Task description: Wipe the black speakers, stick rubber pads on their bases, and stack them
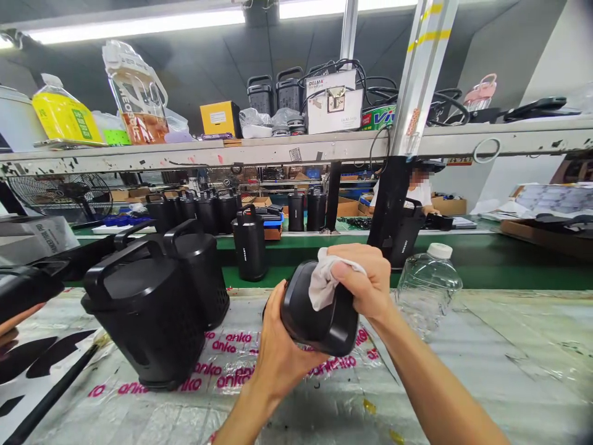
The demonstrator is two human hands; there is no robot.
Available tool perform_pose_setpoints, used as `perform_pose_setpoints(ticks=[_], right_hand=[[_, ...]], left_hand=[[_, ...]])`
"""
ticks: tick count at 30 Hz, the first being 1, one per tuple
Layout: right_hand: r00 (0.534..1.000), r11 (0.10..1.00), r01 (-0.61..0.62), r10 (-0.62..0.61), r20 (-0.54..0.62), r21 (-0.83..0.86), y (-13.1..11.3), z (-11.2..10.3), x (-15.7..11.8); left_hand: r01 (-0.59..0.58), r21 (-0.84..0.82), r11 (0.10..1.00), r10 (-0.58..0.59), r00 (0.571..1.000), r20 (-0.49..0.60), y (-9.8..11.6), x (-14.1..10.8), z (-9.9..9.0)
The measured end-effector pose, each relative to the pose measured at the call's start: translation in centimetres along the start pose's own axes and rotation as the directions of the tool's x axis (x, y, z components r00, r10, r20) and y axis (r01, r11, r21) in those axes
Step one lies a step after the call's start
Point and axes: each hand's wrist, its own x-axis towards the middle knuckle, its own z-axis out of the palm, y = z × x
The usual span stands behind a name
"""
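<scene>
My left hand (282, 346) is wrapped round a black casing (312, 315) from its left side and from below, holding it tilted above the table. In my right hand (365, 278) a crumpled white cloth (327, 281) is pinched, and it rests against the upper face of the casing. Two large black housings with handles stand to the left, the nearer one (151, 309) partly in front of the other (204, 272). A clear plastic bottle (428, 287) with a white cap stands right of my right hand.
Plastic film printed "anko" covers the table (500, 371). Across the green surface (486, 253) stands a black housing (250, 247), with several more behind. A shelf (273, 150) above holds bottles and boxes. At the far left, another person's hand (18, 324) supports a black object. Someone sits opposite.
</scene>
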Motion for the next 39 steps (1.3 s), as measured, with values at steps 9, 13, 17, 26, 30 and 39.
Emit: perform_pose_setpoints(ticks=[9,13,17,26,30,39], right_hand=[[1.0,0.997,-0.001,0.001,0.007,0.078,-0.7,0.1,0.2],[0.989,0.985,0.095,-0.078,0.123,-0.144,-2.4,1.0,-1.4],[0.914,0.945,0.264,-0.18,0.364,-0.195,-3.3,0.0,-5.0],[0.686,0.562,-0.706,0.695,-0.216,-0.431,0.6,-4.8,-10.3],[0.579,0.482,-0.797,0.779,-0.238,-0.363,0.0,-4.2,-9.3],[0.668,0.547,-0.735,0.685,-0.291,-0.401,-4.3,-3.3,-5.3]], left_hand=[[-0.033,-0.348,0.937,0.199,0.87,0.452,-0.8,5.5,-4.5],[-0.018,-0.344,0.939,0.12,0.953,0.279,-1.3,6.1,-3.1],[-0.002,-0.309,0.951,0.05,0.988,0.148,-3.2,5.7,-3.1],[-0.059,-0.333,0.941,0.086,0.994,0.065,-5.6,4.5,-4.6],[-0.064,-0.327,0.943,0.1,0.99,0.095,-4.5,4.2,-4.2],[-0.025,-0.129,0.991,0.042,0.99,0.132,-2.8,3.2,-3.5]])
